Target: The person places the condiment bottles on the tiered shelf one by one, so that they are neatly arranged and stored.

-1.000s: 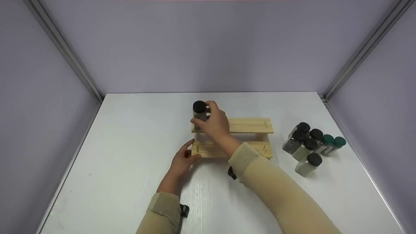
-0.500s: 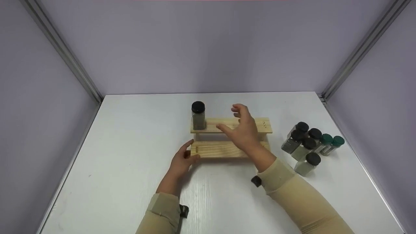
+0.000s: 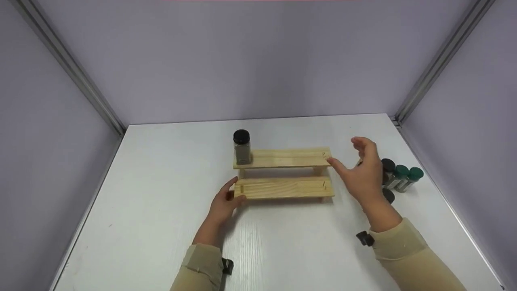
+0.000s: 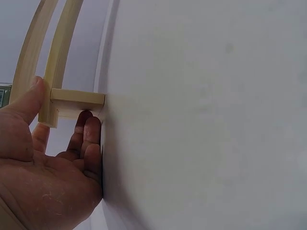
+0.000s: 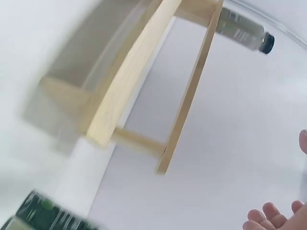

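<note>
A two-step wooden rack [image 3: 282,188] stands on the white table. On the left end of its upper step is an upright glass spice jar [image 3: 242,152] with a black lid. My left hand [image 3: 220,207] grips the left end of the lower step. In the left wrist view its thumb [image 4: 29,103] lies against the board while the other fingers curl in by the rack's leg. My right hand [image 3: 365,176] holds nothing; its fingers are spread, and it hovers right of the rack, hiding part of a group of spice jars [image 3: 404,185].
Two jars in that group have green lids [image 3: 415,173]; black lids [image 3: 388,165] show beside the hand. In the right wrist view a blurred jar [image 5: 45,213] lies at the lower left. Grey-lilac walls [image 3: 258,60] close off the back and sides of the table.
My right hand has let go of the black-lidded spice jar on the upper step and moved right to the jar group. The left hand has kept its place on the rack.
</note>
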Motion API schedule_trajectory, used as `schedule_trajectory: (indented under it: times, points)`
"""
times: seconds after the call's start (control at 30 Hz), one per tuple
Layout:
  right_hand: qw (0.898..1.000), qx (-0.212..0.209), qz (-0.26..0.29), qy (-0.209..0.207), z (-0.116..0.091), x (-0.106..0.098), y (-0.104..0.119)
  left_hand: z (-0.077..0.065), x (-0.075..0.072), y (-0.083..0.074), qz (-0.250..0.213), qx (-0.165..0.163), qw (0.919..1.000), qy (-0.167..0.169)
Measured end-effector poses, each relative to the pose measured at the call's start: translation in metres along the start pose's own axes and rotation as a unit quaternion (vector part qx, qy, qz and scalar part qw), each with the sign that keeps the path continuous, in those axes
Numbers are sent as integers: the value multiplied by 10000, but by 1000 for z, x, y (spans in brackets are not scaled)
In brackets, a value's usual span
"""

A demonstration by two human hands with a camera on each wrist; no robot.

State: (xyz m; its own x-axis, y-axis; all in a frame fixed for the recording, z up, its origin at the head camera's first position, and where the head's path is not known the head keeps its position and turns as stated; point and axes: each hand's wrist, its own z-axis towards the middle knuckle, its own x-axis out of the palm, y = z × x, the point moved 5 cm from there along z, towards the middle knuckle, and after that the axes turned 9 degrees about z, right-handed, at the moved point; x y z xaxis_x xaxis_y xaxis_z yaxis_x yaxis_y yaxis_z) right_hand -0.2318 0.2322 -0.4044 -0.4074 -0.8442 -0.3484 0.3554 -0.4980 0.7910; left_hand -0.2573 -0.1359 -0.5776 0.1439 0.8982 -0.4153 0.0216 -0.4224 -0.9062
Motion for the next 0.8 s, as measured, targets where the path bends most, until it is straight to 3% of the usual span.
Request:
schedule_trajectory:
  times: [0.33, 0.8]
  points:
    - [9963, 722, -236, -397, -11, -49, -25, 2, -4, 1, -217, 62, 9997, -89]
    - [9896, 1256, -291, -634, -37, -73, -65, 8, -6, 6, -17, -63, 10000, -74]
